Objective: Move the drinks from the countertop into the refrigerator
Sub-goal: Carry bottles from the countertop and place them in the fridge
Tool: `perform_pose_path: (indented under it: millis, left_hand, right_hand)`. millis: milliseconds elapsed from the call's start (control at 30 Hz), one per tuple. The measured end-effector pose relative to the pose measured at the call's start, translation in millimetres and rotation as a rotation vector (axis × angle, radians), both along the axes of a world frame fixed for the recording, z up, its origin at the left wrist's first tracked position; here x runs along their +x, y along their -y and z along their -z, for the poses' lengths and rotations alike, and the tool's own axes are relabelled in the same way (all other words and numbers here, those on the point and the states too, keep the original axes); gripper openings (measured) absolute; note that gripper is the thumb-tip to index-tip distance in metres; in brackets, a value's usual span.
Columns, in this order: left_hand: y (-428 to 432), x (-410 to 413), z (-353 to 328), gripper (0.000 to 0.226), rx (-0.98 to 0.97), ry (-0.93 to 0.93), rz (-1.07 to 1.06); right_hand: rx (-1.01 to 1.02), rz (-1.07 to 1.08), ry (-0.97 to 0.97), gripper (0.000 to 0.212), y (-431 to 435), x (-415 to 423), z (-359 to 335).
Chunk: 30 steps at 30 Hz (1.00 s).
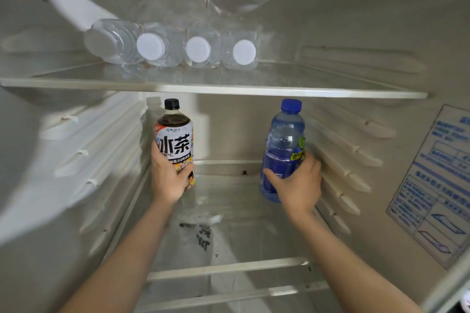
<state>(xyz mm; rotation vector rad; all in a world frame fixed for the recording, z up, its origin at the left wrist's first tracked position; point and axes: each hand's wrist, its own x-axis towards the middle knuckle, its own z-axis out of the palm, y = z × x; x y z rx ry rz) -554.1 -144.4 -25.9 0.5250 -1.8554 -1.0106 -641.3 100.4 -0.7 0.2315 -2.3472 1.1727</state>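
Tea bottle [175, 134], black-capped, dark brew at the neck, white label with bold black characters, upright below shelf [330, 93], left of its middle; gripped low by left hand [167, 178], fingers wrapped round the label. Blue bottle [284, 140], blue cap, clear blue-tinted body, deep blue label, upright below shelf, right of its middle; clasped by right hand [297, 183], thumb and fingers curled about the label. Four white-capped water bottles [198, 49] lying atop shelf, caps forward.

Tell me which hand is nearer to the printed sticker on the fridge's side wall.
Right. The right hand, gripping the blue bottle, is left of the sticker; the left hand, gripping the tea bottle, is farther left, beyond the blue bottle.
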Motion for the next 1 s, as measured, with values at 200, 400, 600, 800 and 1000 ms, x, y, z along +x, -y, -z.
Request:
perform_pose_path:
  millis: [200, 400, 600, 800, 1000]
  left_hand:
    - [10, 6, 5, 0.100, -0.024, 0.101, -0.110]
    - [4, 7, 14, 0.094, 0.000, 0.147, -0.097]
    - [8, 8, 13, 0.089, -0.066, 0.266, -0.201]
    - [18, 4, 6, 0.081, 0.038, 0.232, -0.199]
    - [15, -10, 8, 0.079, 0.074, 0.195, -0.302]
  right_hand:
    - [-0.149, -0.256, 0.095, 0.061, -7, -13, 5]
    - [-0.094, -0.182, 0.012, 0.074, -7, -13, 21]
    - [-0.013, -0.081, 0.035, 0.073, 20, -16, 20]
    - [0.028, -0.049, 0.142, 0.077, 38, -47, 17]
    - [-0.010, -0.009, 0.144, 0.069, 49, -67, 23]
